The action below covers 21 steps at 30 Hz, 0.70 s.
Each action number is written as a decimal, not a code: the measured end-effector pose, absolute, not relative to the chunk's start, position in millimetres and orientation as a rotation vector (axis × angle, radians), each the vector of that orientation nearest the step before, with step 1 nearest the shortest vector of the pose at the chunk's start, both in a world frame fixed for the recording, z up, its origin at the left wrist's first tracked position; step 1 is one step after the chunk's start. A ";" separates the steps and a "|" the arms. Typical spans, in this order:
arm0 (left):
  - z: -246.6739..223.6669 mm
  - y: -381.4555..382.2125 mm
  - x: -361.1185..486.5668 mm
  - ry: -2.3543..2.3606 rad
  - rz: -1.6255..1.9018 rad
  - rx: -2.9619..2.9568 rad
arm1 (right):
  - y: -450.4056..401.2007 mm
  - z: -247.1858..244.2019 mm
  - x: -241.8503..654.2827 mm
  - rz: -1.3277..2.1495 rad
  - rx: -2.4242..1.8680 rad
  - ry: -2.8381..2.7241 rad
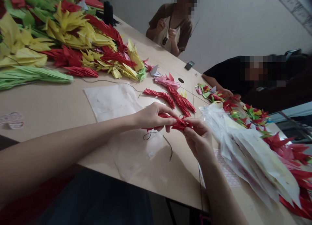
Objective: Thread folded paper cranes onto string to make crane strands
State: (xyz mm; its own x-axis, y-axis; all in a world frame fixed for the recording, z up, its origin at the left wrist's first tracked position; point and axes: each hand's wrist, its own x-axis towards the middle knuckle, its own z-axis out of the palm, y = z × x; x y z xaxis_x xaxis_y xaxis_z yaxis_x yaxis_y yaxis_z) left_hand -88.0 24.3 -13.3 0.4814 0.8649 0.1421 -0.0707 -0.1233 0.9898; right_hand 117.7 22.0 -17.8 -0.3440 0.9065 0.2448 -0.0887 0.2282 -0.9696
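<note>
Between my hands, above the table, is a string of folded red paper pieces (179,123). My left hand (157,116) is closed round its left part, thumb on top. My right hand (198,134) pinches its right end with thumb and fingertips. Dark thread (147,135) loops below my left hand, and a loose dark thread end (168,147) lies on the table nearer me. Just beyond my hands rest a short red paper string (159,95) and a longer red and pink one (179,98). Underneath my left forearm is a clear plastic bag (112,100).
A large heap of yellow, red and green folded paper (73,30) covers the far left of the table (60,114). Plastic bags (253,150) and more paper strings (287,143) lie at right. Two people sit across; a phone (189,65) and black thread spool (108,12) stand near.
</note>
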 end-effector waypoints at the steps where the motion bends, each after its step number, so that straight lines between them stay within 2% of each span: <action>1: -14.0 24.3 -87.8 0.733 0.941 1.485 | 22.4 -18.5 118.6 1.236 -0.796 -1.581; 11: -16.0 25.2 -87.9 0.758 0.819 1.532 | 17.4 -9.2 115.0 0.537 -0.728 -2.023; 21: -8.6 21.5 -89.3 0.782 0.786 1.642 | 20.7 -8.3 116.6 0.612 -0.749 -2.001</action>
State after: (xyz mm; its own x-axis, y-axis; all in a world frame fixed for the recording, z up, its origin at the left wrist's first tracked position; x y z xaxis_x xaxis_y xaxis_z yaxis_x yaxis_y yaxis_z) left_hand -89.3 21.5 -8.6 0.5617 0.8215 0.0979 0.0938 -0.1808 0.9790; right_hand 116.6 20.7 -8.3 -0.4243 0.7065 0.5664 0.2686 0.6955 -0.6664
